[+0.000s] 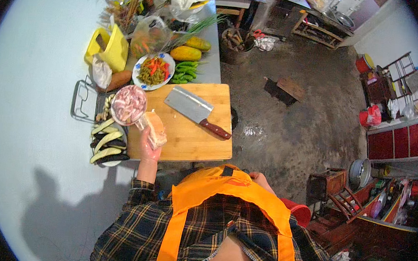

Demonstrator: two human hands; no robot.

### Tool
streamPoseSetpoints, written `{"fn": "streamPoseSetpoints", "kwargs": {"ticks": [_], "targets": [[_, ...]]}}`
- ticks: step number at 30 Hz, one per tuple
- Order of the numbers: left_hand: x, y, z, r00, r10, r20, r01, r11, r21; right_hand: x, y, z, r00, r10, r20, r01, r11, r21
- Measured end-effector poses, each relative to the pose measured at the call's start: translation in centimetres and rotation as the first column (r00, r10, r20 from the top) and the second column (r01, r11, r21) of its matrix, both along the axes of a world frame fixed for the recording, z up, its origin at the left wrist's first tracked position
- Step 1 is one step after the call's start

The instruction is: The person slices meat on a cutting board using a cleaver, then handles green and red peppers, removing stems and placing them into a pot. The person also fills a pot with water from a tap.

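My left hand (150, 148) grips a pale slab of raw meat (155, 131), probably pork, over the left part of a wooden cutting board (189, 143). Just beyond my fingers is a bowl of sliced raw meat (129, 104). A cleaver (189, 104) lies flat on the board, its brown handle towards the right edge. Only part of my right hand (263, 181) shows, low beside the orange apron (227, 180); its fingers are hidden. Cut eggplant pieces (108, 142) rest on a plate left of the board.
Past the board are a plate of shredded peppers (154, 70), green chillies (185, 72), yellow cucumbers (186, 53) and a yellow container (108, 49). A wall (42, 78) borders the left side. A small wooden stool (290, 89) stands on the floor to the right.
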State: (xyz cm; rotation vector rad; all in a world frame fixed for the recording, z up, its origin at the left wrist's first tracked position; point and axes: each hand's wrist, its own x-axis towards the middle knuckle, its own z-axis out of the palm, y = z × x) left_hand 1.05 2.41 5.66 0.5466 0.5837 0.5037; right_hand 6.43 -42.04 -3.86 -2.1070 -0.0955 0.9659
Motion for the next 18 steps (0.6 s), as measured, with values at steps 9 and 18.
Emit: {"fn": "streamPoseSetpoints", "kwargs": {"ticks": [9, 18], "targets": [[1.8, -2.6, -2.3, 0.949, -0.316, -0.005, 0.316, 0.948, 0.015, -3.5, -12.0, -2.9, 0.978, 0.177, 0.108, -0.121, 0.91, -0.397], [11.0, -20.3, 1.1, 0.838, -0.509, -0.195, 0.54, 0.827, 0.159, -6.1, -27.3, -3.7, 0.949, -0.315, 0.007, 0.289, 0.861, -0.419]]}}
